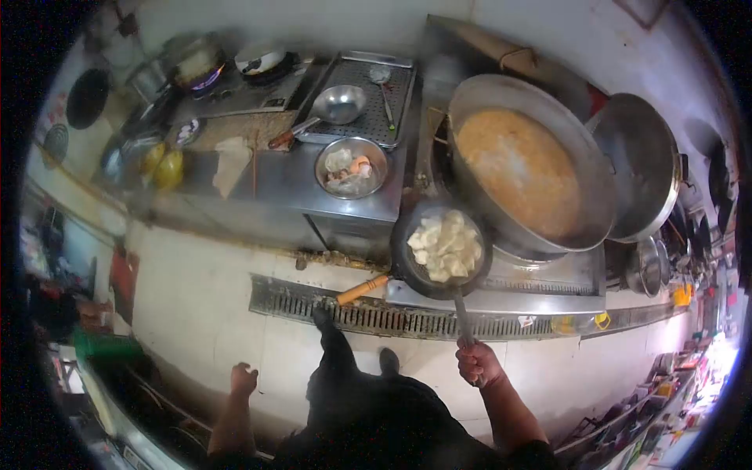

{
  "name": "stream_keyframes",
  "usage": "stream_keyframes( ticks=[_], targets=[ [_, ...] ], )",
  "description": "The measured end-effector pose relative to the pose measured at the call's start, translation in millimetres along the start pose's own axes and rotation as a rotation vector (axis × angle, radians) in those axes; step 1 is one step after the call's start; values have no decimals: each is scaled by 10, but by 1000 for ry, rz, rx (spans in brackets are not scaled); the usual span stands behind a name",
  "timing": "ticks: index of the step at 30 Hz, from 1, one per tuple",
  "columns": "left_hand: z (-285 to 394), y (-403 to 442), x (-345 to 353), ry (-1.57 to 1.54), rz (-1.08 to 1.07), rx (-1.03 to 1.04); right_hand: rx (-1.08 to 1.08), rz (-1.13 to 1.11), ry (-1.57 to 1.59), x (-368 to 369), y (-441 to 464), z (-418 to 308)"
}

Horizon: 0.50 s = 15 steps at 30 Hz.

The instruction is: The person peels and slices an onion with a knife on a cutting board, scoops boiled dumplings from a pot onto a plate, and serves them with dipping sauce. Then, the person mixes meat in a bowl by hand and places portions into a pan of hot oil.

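My right hand (480,365) is closed round the long metal handle of a skimmer (462,321). Pale, soft-looking chunks (446,247) are heaped in its bowl, which lies over a dark round pan (401,262). A wooden handle (363,290) juts out from the pan's lower left. Just behind stands a very large pot (595,219) of cloudy orange-brown liquid (521,168). My left hand (244,378) hangs above the floor with curled fingers and nothing visible in it, touching nothing.
On the steel counter (274,176) sit a bowl of scraps and eggshells (351,167) and a perforated tray (403,86) bearing a ladle (339,104). A flame burns under a pot (196,63) at the back left. A drain grate (298,301) crosses the floor before the stove.
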<state>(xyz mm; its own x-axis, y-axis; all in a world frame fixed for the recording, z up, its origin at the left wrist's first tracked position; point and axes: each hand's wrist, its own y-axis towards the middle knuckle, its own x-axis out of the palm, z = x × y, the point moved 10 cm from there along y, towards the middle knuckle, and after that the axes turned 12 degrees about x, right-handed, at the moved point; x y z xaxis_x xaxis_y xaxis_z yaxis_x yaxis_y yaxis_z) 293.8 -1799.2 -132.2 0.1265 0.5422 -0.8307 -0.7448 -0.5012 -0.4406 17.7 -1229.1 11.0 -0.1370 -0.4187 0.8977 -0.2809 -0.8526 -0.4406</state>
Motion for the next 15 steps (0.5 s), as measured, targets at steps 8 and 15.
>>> stream_keyframes(
  ticks=[8, 15],
  targets=[
    [284, -1040, 159, -45, 71, -39, -11, -68, -69, 736, -506, -171],
    [634, -1243, 161, -197, 57, 19, 28, 127, -81, -299, -258, -112]
  ],
)
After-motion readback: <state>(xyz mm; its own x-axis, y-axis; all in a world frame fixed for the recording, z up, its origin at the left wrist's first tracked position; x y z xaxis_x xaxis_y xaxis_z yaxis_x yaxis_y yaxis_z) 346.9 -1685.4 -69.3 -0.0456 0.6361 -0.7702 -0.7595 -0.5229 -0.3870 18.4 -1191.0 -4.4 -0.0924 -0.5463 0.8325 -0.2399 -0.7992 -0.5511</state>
